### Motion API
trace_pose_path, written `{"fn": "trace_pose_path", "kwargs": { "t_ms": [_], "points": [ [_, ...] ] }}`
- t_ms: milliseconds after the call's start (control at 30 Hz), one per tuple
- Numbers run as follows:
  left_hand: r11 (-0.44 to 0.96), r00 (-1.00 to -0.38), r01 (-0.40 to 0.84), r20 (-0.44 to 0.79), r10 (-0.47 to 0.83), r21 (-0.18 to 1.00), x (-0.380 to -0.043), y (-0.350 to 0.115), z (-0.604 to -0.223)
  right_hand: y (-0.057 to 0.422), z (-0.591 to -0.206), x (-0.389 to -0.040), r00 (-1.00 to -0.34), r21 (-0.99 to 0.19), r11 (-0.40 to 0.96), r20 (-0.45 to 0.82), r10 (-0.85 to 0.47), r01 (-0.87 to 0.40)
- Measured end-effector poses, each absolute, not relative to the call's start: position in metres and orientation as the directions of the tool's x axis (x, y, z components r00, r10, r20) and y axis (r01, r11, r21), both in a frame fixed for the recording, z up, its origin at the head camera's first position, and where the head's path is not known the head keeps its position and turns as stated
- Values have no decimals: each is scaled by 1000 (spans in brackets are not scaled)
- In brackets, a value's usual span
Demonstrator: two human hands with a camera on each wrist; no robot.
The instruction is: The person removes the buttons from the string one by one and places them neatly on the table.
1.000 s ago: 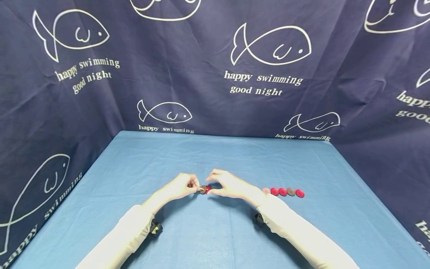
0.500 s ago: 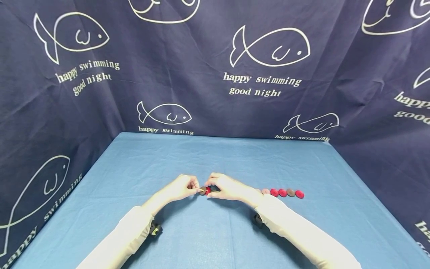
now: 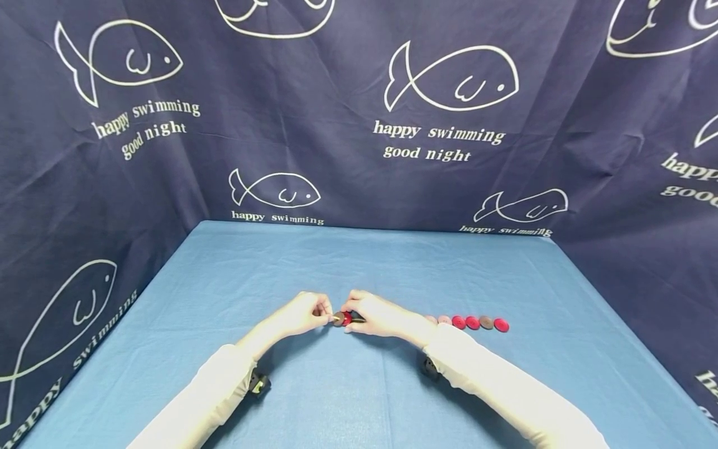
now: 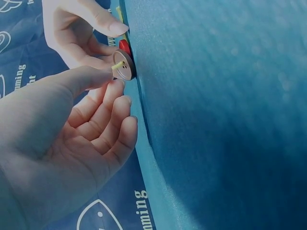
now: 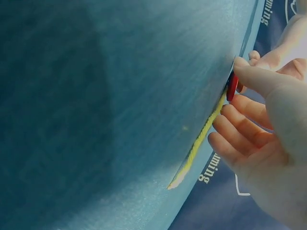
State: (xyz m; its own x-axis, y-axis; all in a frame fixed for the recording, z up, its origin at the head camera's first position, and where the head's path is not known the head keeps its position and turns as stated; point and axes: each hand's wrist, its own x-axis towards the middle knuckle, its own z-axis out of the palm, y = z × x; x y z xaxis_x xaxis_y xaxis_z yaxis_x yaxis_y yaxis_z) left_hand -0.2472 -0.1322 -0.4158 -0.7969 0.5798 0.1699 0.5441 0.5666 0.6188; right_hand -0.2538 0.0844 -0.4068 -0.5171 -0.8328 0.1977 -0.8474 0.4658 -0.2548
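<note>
Near the table's middle, my left hand (image 3: 303,313) pinches the short end of a yellow cord (image 4: 118,66) between thumb and index finger. That end pokes through a brown button (image 4: 123,66), which stands on its edge by the fingertips. Right behind it is a red button (image 3: 347,318), with the thumb and index finger of my right hand (image 3: 377,313) gripping its rim. Beyond the red button, the rest of the yellow cord (image 5: 196,143) trails along the cloth under my right hand. The other fingers of both hands are loosely bent.
On the blue tablecloth (image 3: 348,386), a row of loose buttons lies to the right: pink (image 3: 444,319), red (image 3: 473,322), brown (image 3: 485,322) and red (image 3: 502,325). My right wrist partly covers the row's left end. A dark printed curtain (image 3: 336,125) hangs behind the table.
My right thumb and index finger have closed in on the red button from the right. The left hand stays almost still with the cord end.
</note>
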Motion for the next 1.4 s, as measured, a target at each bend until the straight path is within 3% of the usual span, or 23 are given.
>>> {"fn": "trace_pose_path", "kwargs": {
  "t_ms": [667, 1400],
  "points": [
    [563, -803, 529, 158, 575, 635, -246, -133, -417, 81, -408, -249, -520, -224, 477, 211, -828, -850],
    [557, -796, 550, 189, 575, 623, -249, -131, -417, 84, -405, -250, -551, -291, 488, 199, -810, -823]
  ]
}}
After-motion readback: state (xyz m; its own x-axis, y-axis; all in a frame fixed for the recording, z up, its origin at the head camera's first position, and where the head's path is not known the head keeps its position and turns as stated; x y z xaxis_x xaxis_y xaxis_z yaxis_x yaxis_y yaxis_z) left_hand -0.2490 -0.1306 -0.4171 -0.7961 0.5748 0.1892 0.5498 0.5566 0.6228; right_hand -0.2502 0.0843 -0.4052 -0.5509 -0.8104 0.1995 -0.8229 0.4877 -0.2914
